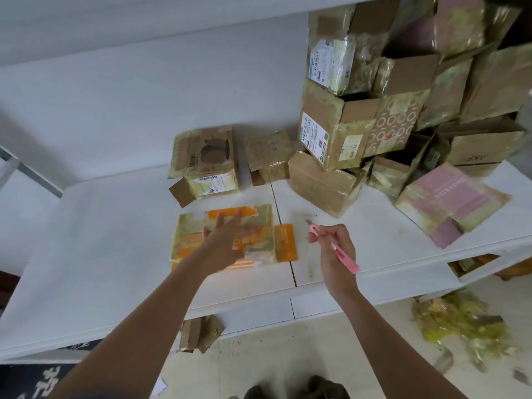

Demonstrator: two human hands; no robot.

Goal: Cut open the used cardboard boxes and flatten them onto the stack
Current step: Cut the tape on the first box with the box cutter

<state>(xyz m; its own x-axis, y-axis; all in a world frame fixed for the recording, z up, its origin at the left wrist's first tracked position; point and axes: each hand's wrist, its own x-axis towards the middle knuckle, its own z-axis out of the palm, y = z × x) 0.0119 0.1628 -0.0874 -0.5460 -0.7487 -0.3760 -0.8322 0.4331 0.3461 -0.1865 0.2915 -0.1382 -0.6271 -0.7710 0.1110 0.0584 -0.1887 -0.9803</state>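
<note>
A flattened orange and white box, wrapped in yellowish tape, lies on the white table in the middle. My left hand hovers over it, blurred, with fingers spread and nothing held. My right hand is to the right of the box, shut on a pink utility knife whose blade tip points up and left. Two taped brown boxes stand behind the flattened box. A tall pile of used cardboard boxes fills the back right.
A flattened pink box lies at the right table edge. Torn yellowish tape scraps litter the floor at right. A crumpled cardboard piece sits under the table's front edge. A seam splits the tabletop.
</note>
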